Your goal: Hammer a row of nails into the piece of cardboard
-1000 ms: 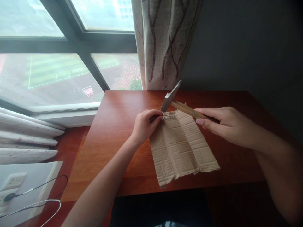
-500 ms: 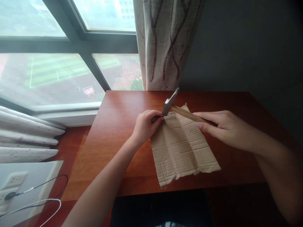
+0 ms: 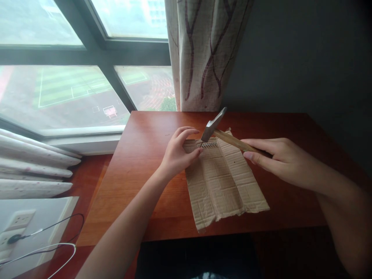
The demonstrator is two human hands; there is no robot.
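Note:
My right hand (image 3: pixel 269 153) is closed round the wooden handle of a claw hammer (image 3: pixel 229 139). The hammer's head hangs over the upper left part of a creased piece of cardboard (image 3: pixel 223 178). Under its face a thin dark nail (image 3: pixel 201 143) stands in the cardboard; I cannot tell whether the head touches it. Beside the nail, my left hand (image 3: pixel 180 151) is open, thumb and fingers spread around it. A row of several small nails (image 3: pixel 209 145) runs to the right from there along the cardboard.
The cardboard lies on a reddish-brown wooden table (image 3: pixel 139 162). Behind the table hang a patterned curtain (image 3: pixel 200 58) and a window (image 3: pixel 95 54). At lower left, cables (image 3: pixel 58 248) run from a wall socket (image 3: pixel 21 219).
My left thumb and fingers have parted from their pinch, and the nail now shows between them. The hammer and my right hand have shifted slightly to the right.

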